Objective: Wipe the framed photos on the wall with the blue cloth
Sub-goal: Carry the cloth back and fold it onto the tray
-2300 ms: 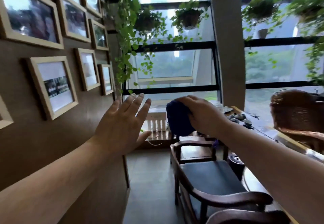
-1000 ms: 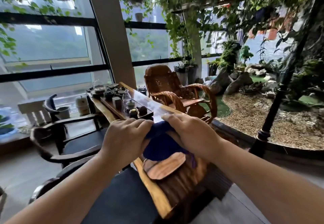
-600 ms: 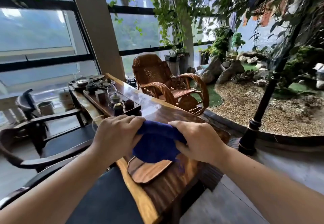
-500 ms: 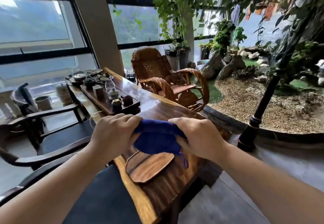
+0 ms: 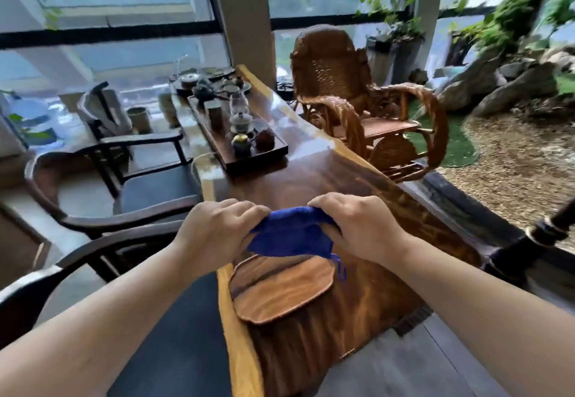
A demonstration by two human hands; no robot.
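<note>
Turned away from the wall since earlier, both hands, left hand (image 5: 217,231) and right hand (image 5: 357,228), pinch the bunched blue cloth (image 5: 289,238) above the wooden table (image 5: 311,185); no frames in view, wiping apparently finished or paused.

You are facing a long wooden desk (image 5: 314,179) with a dark glossy top and a pale, uneven live edge along its left side. At your near end, a shallow oval wooden tray (image 5: 280,291) lies flat on the top, just beside that edge. Toward the far end, a long dark tea tray (image 5: 249,157) sits lengthwise on the desk, carrying a lidded cup (image 5: 240,121), a small glass pitcher (image 5: 239,104), a dark teapot (image 5: 203,91) and several small cups. The stretch of top between the two trays reflects window light.
</note>
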